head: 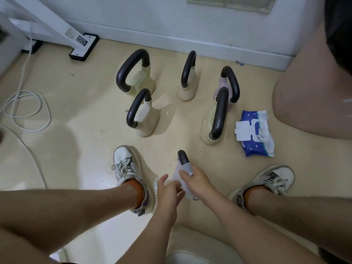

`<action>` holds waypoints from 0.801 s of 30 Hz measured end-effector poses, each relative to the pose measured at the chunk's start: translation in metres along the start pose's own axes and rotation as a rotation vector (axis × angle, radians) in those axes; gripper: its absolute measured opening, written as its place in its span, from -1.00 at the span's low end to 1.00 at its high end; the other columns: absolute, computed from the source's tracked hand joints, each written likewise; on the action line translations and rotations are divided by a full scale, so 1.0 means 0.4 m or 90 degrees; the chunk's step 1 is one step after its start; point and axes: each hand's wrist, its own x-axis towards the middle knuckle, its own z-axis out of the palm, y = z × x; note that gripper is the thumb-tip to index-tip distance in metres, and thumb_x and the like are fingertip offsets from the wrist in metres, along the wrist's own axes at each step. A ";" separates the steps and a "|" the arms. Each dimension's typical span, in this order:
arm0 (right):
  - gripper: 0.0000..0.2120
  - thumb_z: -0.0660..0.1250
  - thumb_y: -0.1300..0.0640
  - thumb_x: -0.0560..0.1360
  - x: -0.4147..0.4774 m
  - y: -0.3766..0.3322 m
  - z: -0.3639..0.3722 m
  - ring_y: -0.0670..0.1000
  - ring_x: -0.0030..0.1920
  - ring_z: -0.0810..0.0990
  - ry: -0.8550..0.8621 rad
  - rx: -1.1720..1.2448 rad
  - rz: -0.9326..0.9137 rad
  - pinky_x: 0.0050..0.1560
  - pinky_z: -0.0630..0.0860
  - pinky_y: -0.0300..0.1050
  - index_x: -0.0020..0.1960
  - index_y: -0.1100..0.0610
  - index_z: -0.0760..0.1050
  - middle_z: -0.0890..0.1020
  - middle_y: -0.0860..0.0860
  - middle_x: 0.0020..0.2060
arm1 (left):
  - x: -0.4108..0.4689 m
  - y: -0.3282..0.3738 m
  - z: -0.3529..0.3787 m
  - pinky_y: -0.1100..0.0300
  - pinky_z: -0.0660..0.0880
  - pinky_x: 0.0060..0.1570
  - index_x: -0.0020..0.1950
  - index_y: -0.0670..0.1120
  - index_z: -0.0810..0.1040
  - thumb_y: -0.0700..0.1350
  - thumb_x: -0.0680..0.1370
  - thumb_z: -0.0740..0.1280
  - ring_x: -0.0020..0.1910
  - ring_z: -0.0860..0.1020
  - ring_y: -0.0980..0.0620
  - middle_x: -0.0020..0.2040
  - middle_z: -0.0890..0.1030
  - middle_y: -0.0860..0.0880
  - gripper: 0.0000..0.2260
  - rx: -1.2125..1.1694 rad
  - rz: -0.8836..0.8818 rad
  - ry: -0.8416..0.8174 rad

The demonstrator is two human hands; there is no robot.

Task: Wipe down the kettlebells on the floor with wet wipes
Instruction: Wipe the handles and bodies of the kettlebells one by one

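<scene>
Head view: between the sneakers [127,167], the right hand [197,181] grips a wet wipe [179,177] wrapped over the black handle of the nearest kettlebell [182,157]. The left hand [168,193] lies open, its fingers loosely spread against the wipe's lower edge. Further right, the blue wipes pack [253,147] lies on the floor [85,115] with its lid flipped open. Beyond stand five more kettlebells [142,113] near the wall [152,18], and a white cable [24,111] is coiled to the left.
</scene>
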 end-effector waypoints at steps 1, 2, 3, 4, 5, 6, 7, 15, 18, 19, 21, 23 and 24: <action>-0.62 0.25 -0.07 0.54 0.005 -0.003 -0.008 0.05 0.04 0.61 -0.036 0.036 0.030 -0.14 0.50 -0.15 0.29 0.06 0.44 0.63 0.06 0.08 | 0.004 0.007 0.005 0.08 0.58 -0.04 0.38 0.00 0.24 -0.28 0.52 0.21 0.02 0.62 -0.08 0.16 0.58 -0.23 -0.54 -0.013 0.002 -0.002; -0.61 0.26 -0.12 0.53 0.012 -0.005 -0.017 0.04 0.04 0.62 -0.070 0.059 0.056 -0.12 0.51 -0.13 0.28 0.05 0.46 0.64 0.05 0.06 | 0.007 0.014 0.014 0.07 0.58 -0.05 0.37 0.01 0.25 -0.22 0.55 0.23 0.03 0.63 -0.08 0.15 0.59 -0.20 -0.59 -0.014 0.001 -0.013; -0.60 0.26 -0.15 0.53 0.015 -0.009 -0.027 0.04 0.05 0.63 -0.101 0.071 0.079 -0.08 0.52 -0.10 0.26 0.05 0.48 0.65 0.05 0.05 | 0.010 0.020 0.026 0.06 0.57 -0.06 0.35 0.00 0.29 -0.16 0.56 0.25 0.04 0.63 -0.09 0.15 0.60 -0.19 -0.63 -0.004 -0.001 -0.028; -0.61 0.26 -0.14 0.54 0.020 -0.010 -0.036 0.05 0.06 0.63 -0.131 0.092 0.093 -0.02 0.52 -0.08 0.24 0.08 0.50 0.66 0.06 0.06 | 0.015 0.024 0.040 0.06 0.57 -0.06 0.33 -0.08 0.35 -0.09 0.55 0.25 0.06 0.63 -0.09 0.16 0.60 -0.19 -0.65 0.008 -0.002 -0.043; -0.64 0.25 -0.11 0.56 0.019 -0.016 -0.047 0.07 0.08 0.62 -0.159 0.118 0.103 0.05 0.53 -0.05 0.20 0.12 0.52 0.65 0.08 0.07 | 0.018 0.025 0.054 0.08 0.56 -0.05 0.30 -0.14 0.43 -0.05 0.56 0.25 0.07 0.63 -0.09 0.16 0.61 -0.20 -0.66 0.015 -0.003 -0.049; -0.66 0.26 -0.06 0.57 0.019 -0.021 -0.058 0.09 0.09 0.61 -0.182 0.145 0.115 0.10 0.52 -0.02 0.18 0.16 0.52 0.64 0.11 0.07 | 0.020 0.025 0.067 0.11 0.56 -0.07 0.27 -0.15 0.49 -0.02 0.58 0.23 0.06 0.63 -0.06 0.13 0.63 -0.19 -0.67 0.009 -0.007 -0.045; -0.68 0.26 -0.03 0.57 0.015 -0.029 -0.075 0.11 0.10 0.62 -0.192 0.134 0.124 0.10 0.54 -0.02 0.18 0.18 0.52 0.65 0.14 0.08 | 0.022 0.024 0.078 0.14 0.55 -0.13 0.26 -0.15 0.52 -0.01 0.60 0.20 0.02 0.64 -0.04 0.09 0.65 -0.17 -0.68 -0.004 -0.020 -0.038; -0.81 0.19 0.13 0.48 0.002 -0.028 -0.031 0.10 -0.07 0.63 -0.053 -0.129 -0.048 -0.09 0.56 -0.08 0.05 0.13 0.48 0.65 0.09 -0.07 | 0.026 0.031 0.075 0.14 0.58 -0.08 0.03 -0.18 0.65 -0.18 0.58 0.23 -0.10 0.65 -0.03 -0.08 0.69 -0.13 -0.79 0.056 0.024 -0.011; -0.76 0.22 -0.01 0.56 -0.014 -0.006 0.020 0.10 -0.08 0.60 0.075 -0.117 -0.061 -0.16 0.47 -0.09 0.11 0.14 0.40 0.61 0.05 -0.04 | 0.029 0.043 0.050 0.03 0.59 0.07 -0.03 -0.04 0.65 -0.14 0.53 0.35 -0.05 0.67 -0.02 -0.09 0.71 -0.08 -0.91 0.135 0.095 0.065; -0.75 0.22 -0.04 0.55 -0.011 -0.005 0.026 0.09 -0.08 0.60 0.105 -0.120 -0.060 -0.14 0.49 -0.06 0.09 0.13 0.41 0.61 0.04 -0.04 | 0.024 0.047 0.046 0.00 0.58 0.08 0.02 -0.02 0.60 -0.10 0.49 0.40 -0.04 0.66 -0.01 -0.04 0.69 -0.07 -0.87 0.145 0.104 0.079; -0.74 0.22 -0.09 0.54 -0.012 -0.016 0.029 0.11 -0.06 0.61 0.139 -0.158 -0.052 -0.11 0.51 -0.04 0.05 0.10 0.41 0.63 0.04 -0.04 | 0.017 0.045 0.044 -0.04 0.58 0.08 0.10 0.04 0.48 -0.01 0.38 0.45 -0.01 0.64 -0.01 0.03 0.64 -0.06 -0.67 0.148 0.112 0.108; -0.78 0.20 -0.07 0.55 -0.014 -0.020 0.039 0.10 -0.11 0.57 0.166 -0.209 -0.054 -0.19 0.42 -0.08 0.03 0.08 0.37 0.62 0.03 -0.03 | 0.011 0.038 0.044 -0.04 0.59 0.04 0.02 0.16 0.42 0.07 0.28 0.45 0.00 0.62 -0.01 0.04 0.61 -0.03 -0.64 0.163 0.147 0.150; -0.81 0.20 -0.04 0.56 -0.016 -0.022 0.041 0.09 -0.15 0.54 0.169 -0.220 -0.054 -0.22 0.37 -0.09 0.02 0.07 0.33 0.61 0.03 -0.02 | 0.011 0.034 0.045 -0.04 0.59 0.02 -0.01 0.20 0.41 0.09 0.26 0.44 -0.01 0.61 0.00 0.04 0.60 -0.03 -0.64 0.180 0.170 0.168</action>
